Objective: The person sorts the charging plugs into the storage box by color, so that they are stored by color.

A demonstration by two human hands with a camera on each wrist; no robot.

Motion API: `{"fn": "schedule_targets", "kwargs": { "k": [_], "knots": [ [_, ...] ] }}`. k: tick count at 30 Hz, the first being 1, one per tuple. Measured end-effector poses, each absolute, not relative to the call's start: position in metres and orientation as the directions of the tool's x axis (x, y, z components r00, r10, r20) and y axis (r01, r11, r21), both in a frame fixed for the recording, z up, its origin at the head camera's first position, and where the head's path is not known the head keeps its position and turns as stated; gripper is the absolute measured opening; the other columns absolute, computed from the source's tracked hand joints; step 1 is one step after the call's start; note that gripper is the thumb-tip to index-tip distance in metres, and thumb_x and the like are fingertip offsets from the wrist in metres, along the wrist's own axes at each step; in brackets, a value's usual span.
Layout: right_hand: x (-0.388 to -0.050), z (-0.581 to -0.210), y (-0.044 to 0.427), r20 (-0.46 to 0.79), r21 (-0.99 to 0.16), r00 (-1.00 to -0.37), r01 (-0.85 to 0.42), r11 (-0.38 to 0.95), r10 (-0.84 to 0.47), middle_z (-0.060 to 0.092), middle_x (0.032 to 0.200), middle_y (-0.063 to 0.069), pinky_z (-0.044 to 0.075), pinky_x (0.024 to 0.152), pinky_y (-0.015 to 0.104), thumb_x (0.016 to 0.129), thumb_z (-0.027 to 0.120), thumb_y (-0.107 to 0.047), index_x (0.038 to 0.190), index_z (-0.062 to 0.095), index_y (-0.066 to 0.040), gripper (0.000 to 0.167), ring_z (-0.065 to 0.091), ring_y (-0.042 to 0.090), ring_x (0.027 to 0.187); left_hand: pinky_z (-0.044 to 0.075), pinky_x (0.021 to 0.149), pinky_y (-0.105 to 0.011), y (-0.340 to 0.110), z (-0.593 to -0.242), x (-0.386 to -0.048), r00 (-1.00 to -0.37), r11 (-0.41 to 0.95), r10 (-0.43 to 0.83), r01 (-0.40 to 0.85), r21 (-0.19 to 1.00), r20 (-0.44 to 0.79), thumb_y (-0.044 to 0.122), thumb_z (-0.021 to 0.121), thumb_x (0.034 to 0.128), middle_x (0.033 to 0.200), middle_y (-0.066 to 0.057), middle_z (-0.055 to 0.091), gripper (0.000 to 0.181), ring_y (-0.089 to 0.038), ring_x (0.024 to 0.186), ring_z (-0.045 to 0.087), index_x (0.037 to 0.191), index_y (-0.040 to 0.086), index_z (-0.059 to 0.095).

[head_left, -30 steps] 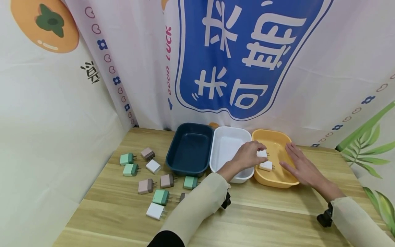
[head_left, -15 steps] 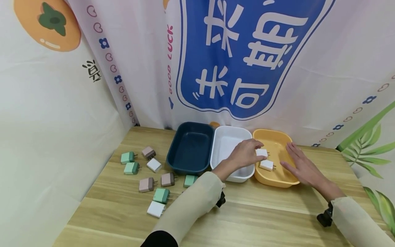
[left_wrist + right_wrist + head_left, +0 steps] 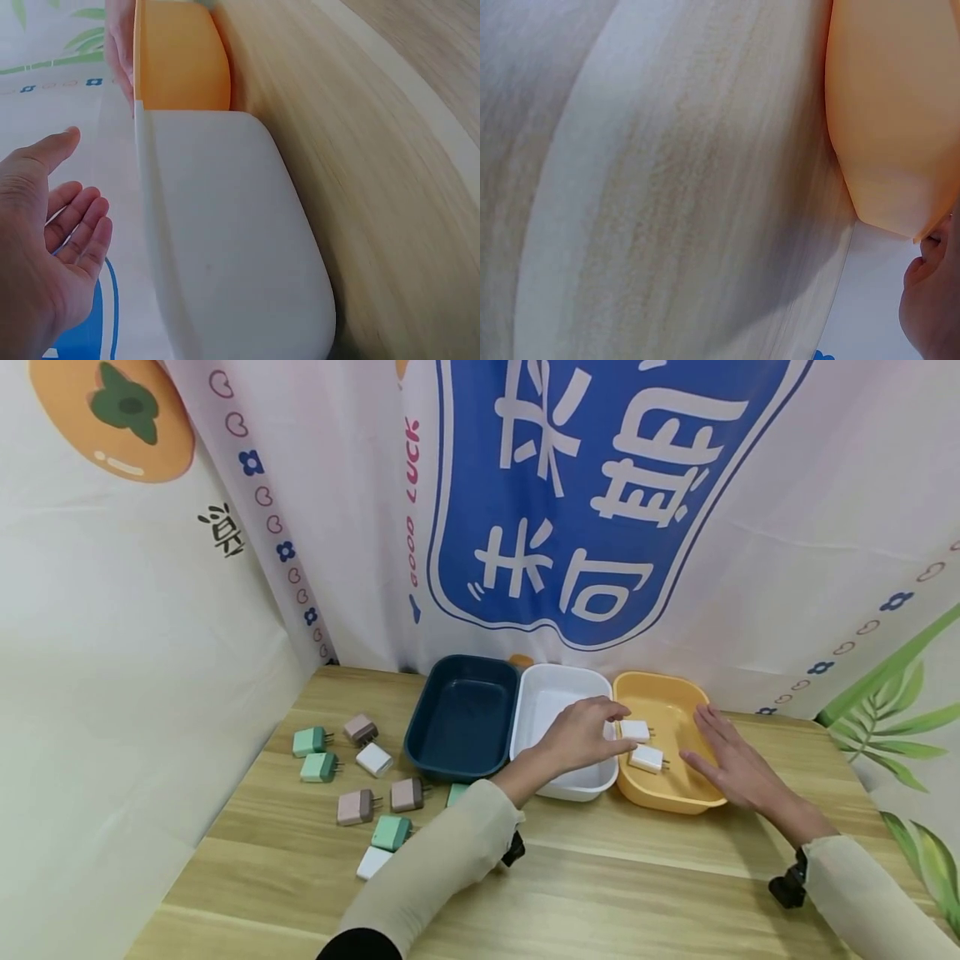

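Over the white tray [image 3: 551,697] hovers my left hand [image 3: 577,735], its fingers apart and holding nothing. In the left wrist view the left hand [image 3: 52,225] has loosely bent fingers and a raised thumb. Two white plug chargers, an upper one [image 3: 634,731] and a lower one [image 3: 647,758], lie in the yellow tray [image 3: 671,695], just right of the left fingertips. My right hand [image 3: 738,768] rests with straight fingers at the yellow tray's right rim. The right wrist view shows only part of the right hand [image 3: 930,292], beside the tray's outer wall.
A navy tray [image 3: 461,718] stands left of the white one, the three trays side by side. On the left of the wooden table [image 3: 247,877] lie several chargers: green [image 3: 309,742], pinkish-brown [image 3: 355,807] and white [image 3: 374,760]. My left sleeve [image 3: 435,860] covers part of that area.
My left hand has let go of the upper white charger, which now lies in the yellow tray, and has drawn back leftward. The right hand has stayed at the tray's rim.
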State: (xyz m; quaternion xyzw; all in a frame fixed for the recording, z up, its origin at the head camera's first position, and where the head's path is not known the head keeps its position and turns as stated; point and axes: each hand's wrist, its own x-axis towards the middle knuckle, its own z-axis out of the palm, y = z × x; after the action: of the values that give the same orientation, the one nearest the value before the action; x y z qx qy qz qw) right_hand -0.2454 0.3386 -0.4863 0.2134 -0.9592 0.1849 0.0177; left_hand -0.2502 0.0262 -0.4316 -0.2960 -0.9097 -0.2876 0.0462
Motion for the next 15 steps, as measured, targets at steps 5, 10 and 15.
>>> {"fn": "schedule_targets", "kwargs": {
  "k": [5, 10, 15],
  "knots": [
    [-0.245, -0.488, 0.339, 0.124, -0.343, -0.905, -0.424, 0.838, -0.407, 0.013, 0.173, 0.029, 0.013, 0.126, 0.067, 0.110, 0.054, -0.044, 0.165, 0.018, 0.008, 0.083, 0.005, 0.042, 0.162, 0.054, 0.089, -0.018, 0.014, -0.429, -0.245, -0.805, 0.651, 0.525, 0.589, 0.479, 0.275, 0.043, 0.083, 0.0927, 0.118, -0.001, 0.074, 0.051, -0.012, 0.107, 0.068, 0.133, 0.012, 0.073],
    [-0.245, -0.488, 0.339, 0.124, -0.347, -0.904, -0.426, 0.836, -0.409, 0.013, 0.172, 0.030, 0.011, 0.127, 0.065, 0.110, 0.054, -0.044, 0.165, 0.018, 0.008, 0.084, 0.005, 0.042, 0.162, 0.055, 0.090, -0.020, -0.001, -0.423, -0.238, -0.796, 0.635, 0.534, 0.600, 0.487, 0.284, 0.042, 0.083, 0.0926, 0.118, -0.001, 0.074, 0.051, -0.014, 0.108, 0.069, 0.133, 0.012, 0.073],
    [-0.245, -0.487, 0.339, 0.133, -0.337, -0.904, -0.427, 0.839, -0.407, 0.015, 0.172, 0.031, 0.015, 0.125, 0.068, 0.110, 0.055, -0.044, 0.164, 0.019, 0.008, 0.084, 0.008, 0.045, 0.161, 0.055, 0.091, -0.019, -0.012, -0.419, -0.232, -0.776, 0.633, 0.562, 0.626, 0.456, 0.285, 0.040, 0.083, 0.0929, 0.116, 0.002, 0.073, 0.049, -0.010, 0.106, 0.067, 0.133, 0.012, 0.073]
  ]
}}
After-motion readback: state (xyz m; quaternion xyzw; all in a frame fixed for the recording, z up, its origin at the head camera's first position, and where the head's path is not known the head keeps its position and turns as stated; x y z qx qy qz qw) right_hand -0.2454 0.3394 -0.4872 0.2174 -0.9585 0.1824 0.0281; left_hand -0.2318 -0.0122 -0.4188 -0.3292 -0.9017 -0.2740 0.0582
